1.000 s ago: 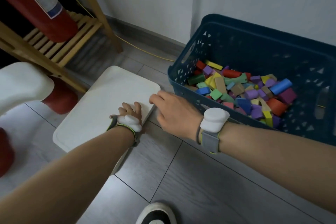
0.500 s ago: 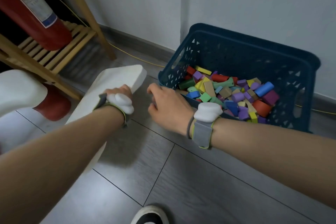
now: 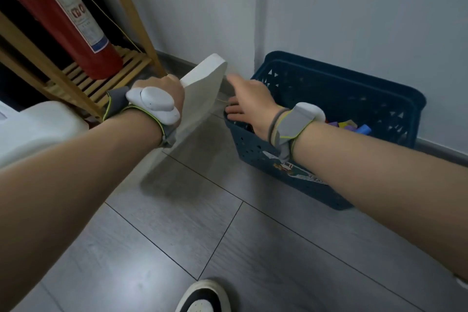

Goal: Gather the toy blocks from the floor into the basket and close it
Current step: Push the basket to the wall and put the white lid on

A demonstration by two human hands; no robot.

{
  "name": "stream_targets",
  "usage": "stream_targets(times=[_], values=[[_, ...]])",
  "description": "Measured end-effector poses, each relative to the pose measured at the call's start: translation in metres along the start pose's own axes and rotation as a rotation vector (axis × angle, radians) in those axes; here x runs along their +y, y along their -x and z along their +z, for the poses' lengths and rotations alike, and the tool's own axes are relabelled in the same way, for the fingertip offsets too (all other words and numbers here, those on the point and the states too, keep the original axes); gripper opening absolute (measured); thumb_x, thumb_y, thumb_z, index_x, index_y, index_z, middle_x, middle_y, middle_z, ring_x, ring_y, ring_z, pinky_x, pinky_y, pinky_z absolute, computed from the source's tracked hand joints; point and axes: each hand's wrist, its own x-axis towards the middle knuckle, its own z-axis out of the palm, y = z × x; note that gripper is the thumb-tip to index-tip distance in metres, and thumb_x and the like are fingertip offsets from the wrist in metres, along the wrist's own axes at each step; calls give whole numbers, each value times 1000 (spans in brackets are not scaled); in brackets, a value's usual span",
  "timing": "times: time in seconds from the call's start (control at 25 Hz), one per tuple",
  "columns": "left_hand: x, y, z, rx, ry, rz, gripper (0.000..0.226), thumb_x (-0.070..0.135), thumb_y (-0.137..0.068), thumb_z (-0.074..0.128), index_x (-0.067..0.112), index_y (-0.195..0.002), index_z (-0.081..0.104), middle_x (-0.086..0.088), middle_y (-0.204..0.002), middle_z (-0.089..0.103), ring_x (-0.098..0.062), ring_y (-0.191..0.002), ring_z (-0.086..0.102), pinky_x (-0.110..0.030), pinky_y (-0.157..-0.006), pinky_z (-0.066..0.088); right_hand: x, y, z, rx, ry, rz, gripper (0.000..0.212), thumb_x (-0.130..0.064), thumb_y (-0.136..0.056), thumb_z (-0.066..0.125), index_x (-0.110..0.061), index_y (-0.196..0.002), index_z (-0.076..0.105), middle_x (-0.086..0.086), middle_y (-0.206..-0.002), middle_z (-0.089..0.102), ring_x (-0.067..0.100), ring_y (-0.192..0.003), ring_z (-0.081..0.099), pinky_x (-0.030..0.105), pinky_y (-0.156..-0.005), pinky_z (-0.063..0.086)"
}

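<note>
Now left hand [image 3: 162, 91] grips tilted white lid [image 3: 202, 91] mid-edge; looks stiff, light. Right hand [image 3: 247, 104] open beside basket [image 3: 329, 88] rim, centre frame.

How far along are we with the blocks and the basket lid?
Gathering looks done: coloured blocks lie in the blue basket, and none show on the visible floor. In hand: the left hand grips the white lid, tilted up off the floor beside the basket, while the right hand reaches toward the lid over the basket's near corner. Left: set the lid on the basket, which is open.
</note>
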Motion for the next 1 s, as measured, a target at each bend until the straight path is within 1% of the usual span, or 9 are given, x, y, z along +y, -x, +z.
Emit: stream_targets(times=[0.12,0.24,0.32,0.44,0.6,0.68,0.8,0.92,1.0], values=[[8,11,-21,165,-139,2,28,1,-85,56,12,-74,32,-4,-57,45,-18,-44,42,-22,-47,22,-16,-2,-20,-150,-403,190,69,-59,-89,51,-20,-143,33,24,-125,53,37,-102,64,49,-89,56],[23,34,-49,248,-258,124,13,1,-90,50,7,-98,42,-3,-53,35,-15,-41,31,-24,-43,19,-26,-6,-40,-269,-831,267,84,-58,-85,60,-6,-142,27,32,-130,47,46,-106,61,55,-84,56],[37,50,-63,346,-314,198,19,3,-92,47,7,-109,40,-2,-55,32,-16,-40,29,-25,-42,17,-36,-5,-60,-309,-986,226,67,-48,-86,63,0,-127,41,26,-121,53,43,-104,60,54,-87,54],[50,67,-71,418,-347,264,24,3,-90,47,9,-111,37,-1,-60,39,-16,-41,31,-25,-40,14,-45,6,-95,-308,-943,84,24,-23,-86,56,-6,-100,47,13,-100,53,32,-95,58,41,-88,54],[67,67,-61,538,-298,433,35,9,-87,54,12,-118,39,-5,-88,59,-22,-61,45,-26,-41,19,-32,35,-146,-237,-711,8,48,-13,-84,31,-4,-122,57,16,-122,63,37,-108,62,49,-99,49],[83,64,-56,512,-181,608,37,39,-90,52,17,-118,41,-2,-96,59,-23,-72,51,-30,-44,31,-18,53,-169,-98,-623,5,54,-11,-82,27,-5,-127,58,16,-121,64,37,-105,63,54,-95,50],[102,57,-53,330,-13,761,75,82,-79,25,28,-128,40,5,-115,57,-21,-93,56,-38,-64,50,9,79,-195,34,-646,11,56,-8,-79,27,-6,-123,61,13,-115,68,35,-98,67,50,-84,57],[97,28,-37,343,169,671,71,77,-86,22,29,-137,39,2,-135,53,-24,-116,53,-41,-95,45,39,106,-211,94,-676,-5,58,-4,-77,24,-9,-118,65,9,-111,71,32,-96,70,48,-80,58],[96,1,-19,376,253,450,65,66,-91,30,24,-141,38,-4,-140,50,-28,-125,48,-43,-104,39,54,120,-226,111,-731,-5,63,-3,-75,22,-8,-124,63,10,-119,69,32,-102,69,49,-84,57]])
